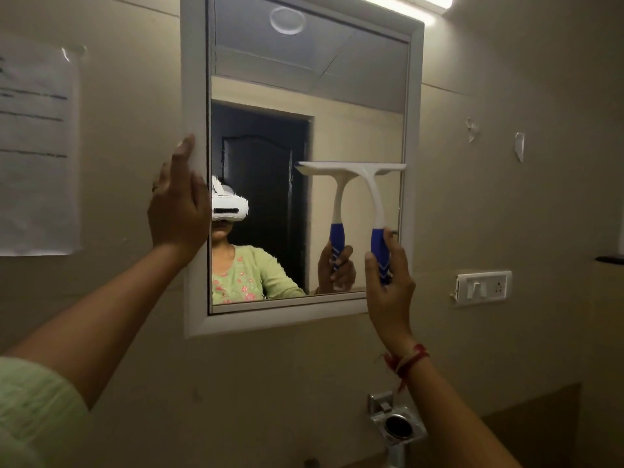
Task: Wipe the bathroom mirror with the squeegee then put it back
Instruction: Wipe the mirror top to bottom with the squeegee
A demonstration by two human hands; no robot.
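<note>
A white-framed mirror [413,96] hangs on the beige wall. The squeegee [373,194] has a white blade and neck and a blue handle. Its blade lies flat against the glass at mid height on the mirror's right side, and its reflection shows just to the left. My right hand [388,285] is shut around the blue handle, below the blade. My left hand [177,204] rests flat on the mirror's left frame edge, fingers pointing up, holding nothing. The glass reflects a person in a green top wearing a white headset.
A paper notice [37,146] is taped to the wall at the left. A white switch plate [483,287] sits right of the mirror. A chrome holder [396,423] is mounted below the mirror's right corner. A tube light [422,3] glows above.
</note>
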